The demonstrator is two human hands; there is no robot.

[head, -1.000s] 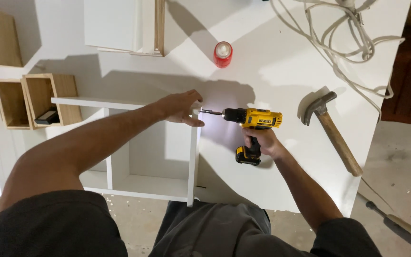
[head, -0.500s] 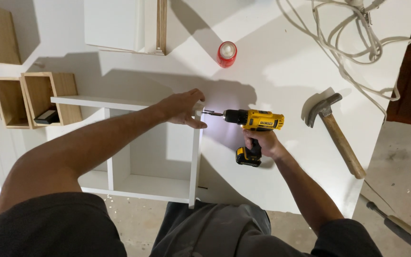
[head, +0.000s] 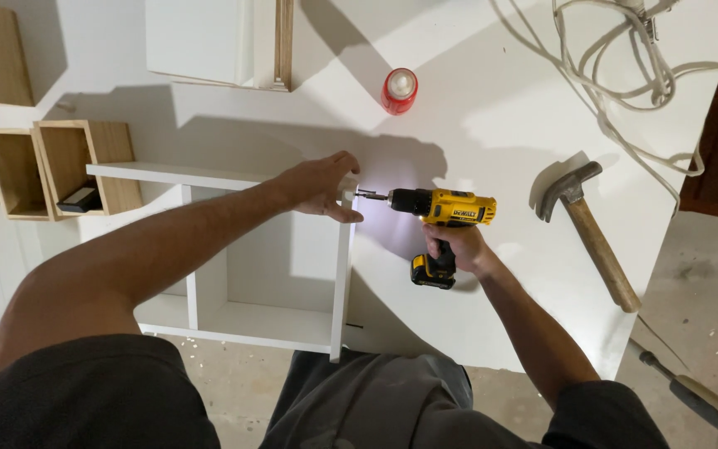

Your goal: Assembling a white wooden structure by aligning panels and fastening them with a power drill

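My right hand [head: 457,246] grips the handle of a yellow and black cordless drill [head: 440,213]. Its bit points left at the upper right corner of a white open box frame [head: 340,274] lying on the white table [head: 475,125], and the drill's light shines on that corner. My left hand [head: 319,185] is pressed over the same corner, fingers wrapped on the top of the side panel, just left of the bit tip.
A hammer with a wooden handle [head: 593,235] lies right of the drill. A red can [head: 399,91] stands behind it. White cable [head: 625,75] coils at the far right. Small wooden boxes [head: 60,166] sit at the left, a white panel [head: 218,41] at the back.
The view has shifted slightly; the hands and the drill stay at the frame's corner, with no clear movement.
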